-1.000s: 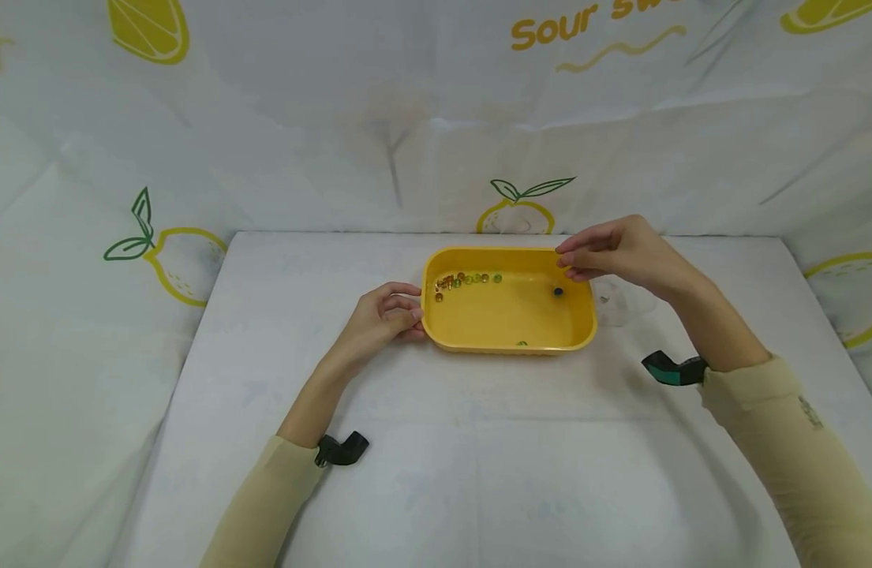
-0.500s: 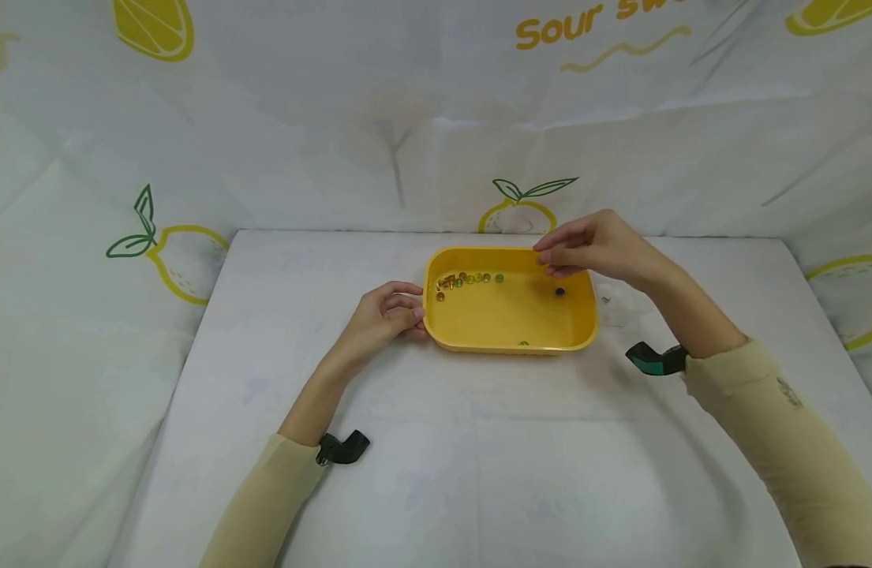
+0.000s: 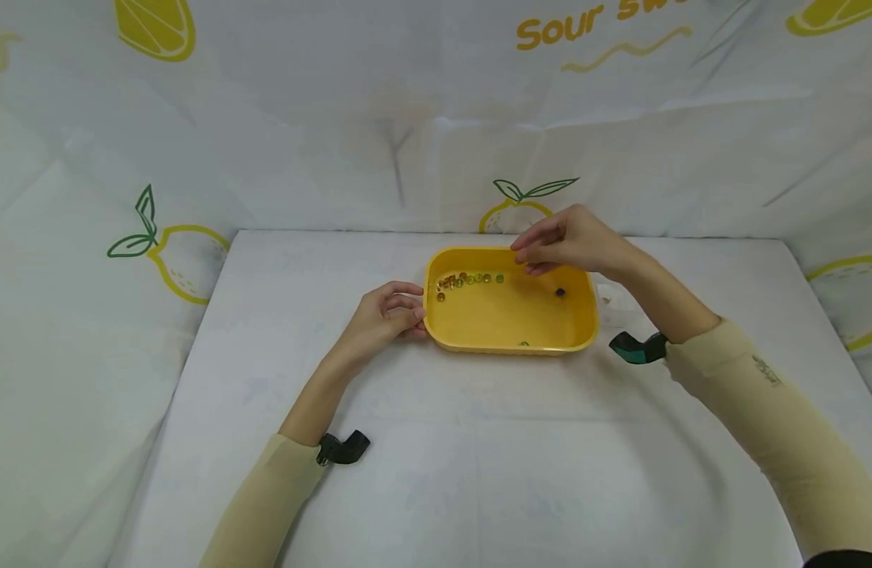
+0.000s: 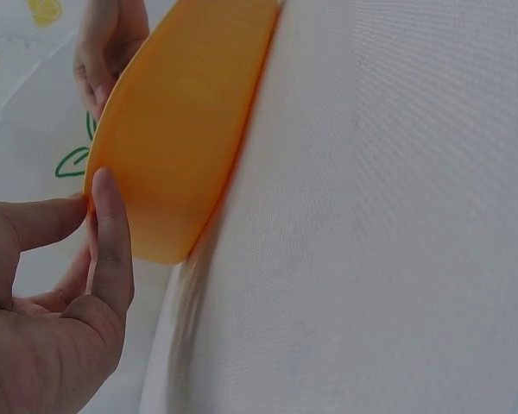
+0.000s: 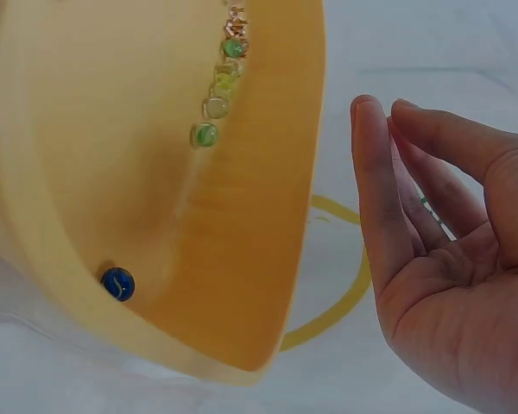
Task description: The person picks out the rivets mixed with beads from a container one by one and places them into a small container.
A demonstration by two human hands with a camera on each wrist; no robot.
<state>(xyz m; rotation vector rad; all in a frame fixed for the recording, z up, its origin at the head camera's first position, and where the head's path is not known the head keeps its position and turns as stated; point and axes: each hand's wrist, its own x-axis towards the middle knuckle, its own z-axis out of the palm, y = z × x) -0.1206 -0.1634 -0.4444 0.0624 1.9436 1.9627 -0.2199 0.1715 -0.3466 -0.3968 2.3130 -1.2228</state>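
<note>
A yellow tray (image 3: 510, 349) sits mid-table. Several amber and green marbles (image 3: 467, 279) line its far left wall, a dark blue marble (image 3: 559, 293) lies at the right, and a green one (image 3: 524, 344) rests by the near wall. My left hand (image 3: 389, 312) pinches the tray's left rim, thumb against the outer wall (image 4: 181, 121). My right hand (image 3: 559, 241) hovers over the far rim with straight fingers and an empty palm (image 5: 440, 259). The right wrist view shows the blue marble (image 5: 118, 284) and the green marbles (image 5: 205, 134) inside the tray (image 5: 268, 216).
A white cloth covers the table (image 3: 478, 473), and lemon-print sheets wall it in at the back and both sides. A small, faint clear item (image 3: 606, 300) lies just right of the tray. Black camera mounts sit at both wrists.
My right hand has moved left from the tray's far right corner to above the middle of the far rim. The left hand, tray and marbles have stayed put.
</note>
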